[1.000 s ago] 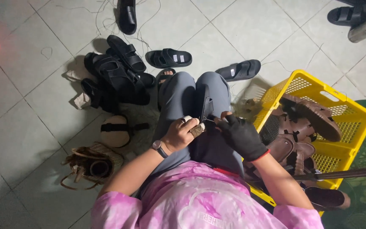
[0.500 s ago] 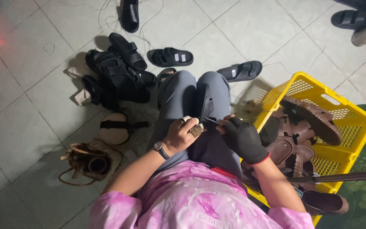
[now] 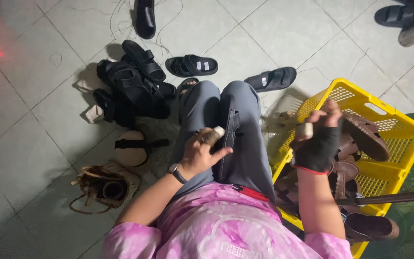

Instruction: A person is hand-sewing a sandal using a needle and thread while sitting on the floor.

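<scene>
- Left hand (image 3: pixel 202 152) is rested on the lap, fingers partly curled; thumb and taped fingertips are pressed against the black sandal (image 3: pixel 229 129) lying lengthwise between the thighs. A wristwatch (image 3: pixel 177 173) is worn on that wrist.
- Black sandal is laid along the grey trousers (image 3: pixel 245 144), toe toward the knees, held in place by the left hand only.
- Right hand (image 3: pixel 319 136) is raised to the right, well apart from the sandal, above the near rim of the yellow basket (image 3: pixel 408 139). A black fingerless glove is worn on it. Fingers are bunched shut; a taped fingertip is seen. What is pinched between them cannot be told; a thin thread is suspected but is too fine to confirm.
- Brown sandals (image 3: pixel 360 136) are stacked inside the yellow basket; one more is seen at its near corner.
- A pile of black sandals (image 3: pixel 132 88) is placed on the tiled floor (image 3: pixel 34 120) left of the knees; single black sandals are scattered beyond, near (image 3: pixel 191 65) and (image 3: pixel 270 79).
- A round tan sole with a black strap (image 3: pixel 132 146) is set just beside the left thigh; a small woven bag (image 3: pixel 106 187) is seen nearer.
- A dark rod (image 3: pixel 398 197) is laid across the basket's near side.
</scene>
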